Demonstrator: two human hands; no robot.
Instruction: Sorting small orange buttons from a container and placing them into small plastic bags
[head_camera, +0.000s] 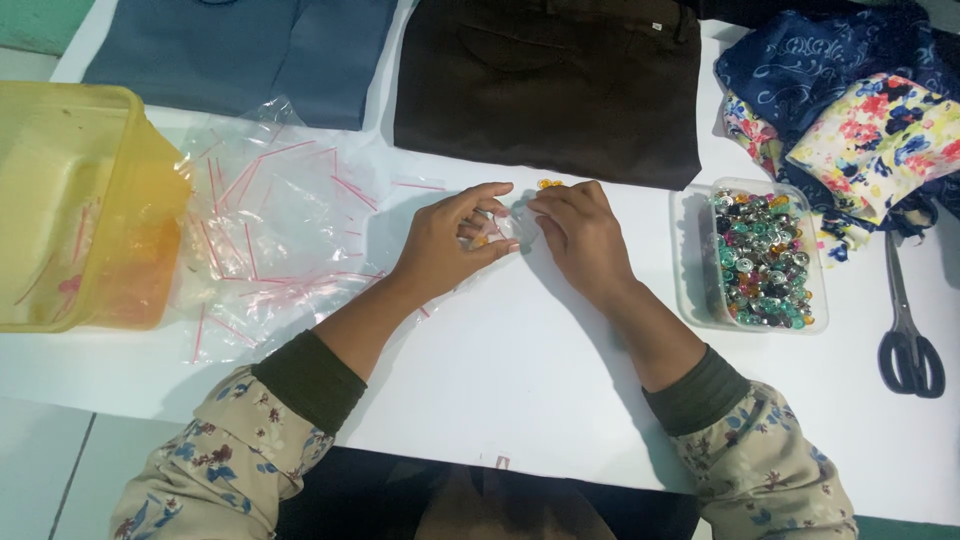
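Holding a small clear zip bag (497, 228) between both hands at the middle of the white worktop (520, 370).

- Near: two floral sleeves with dark cuffs, forearms converging toward the centre.
- Left hand (440, 245): grip pressed together, thumb and fingers pinching the bag's left side; a few small orange beads show through the plastic at the fingertips.
- Right hand (580, 230): grip pressed on the bag's right edge, fingers curled over it. The bag lies directly between the two grips, touching both, its long axis running roughly left to right; neither hand is clearly nearer.
- Just beyond the fingertips: a few loose orange beads (549, 184) on the worktop.
- Right, near the right hand: clear rectangular tub of mixed coloured beads (760, 258); further right, dark-handled scissors (905, 320).
- Left: loose heap of empty clear zip bags with red strips (270, 230); beyond it a yellow plastic tub (80, 200).
- Far: folded blue cloth (250, 50), folded dark brown trousers (550, 85), bundled floral fabrics (860, 110).
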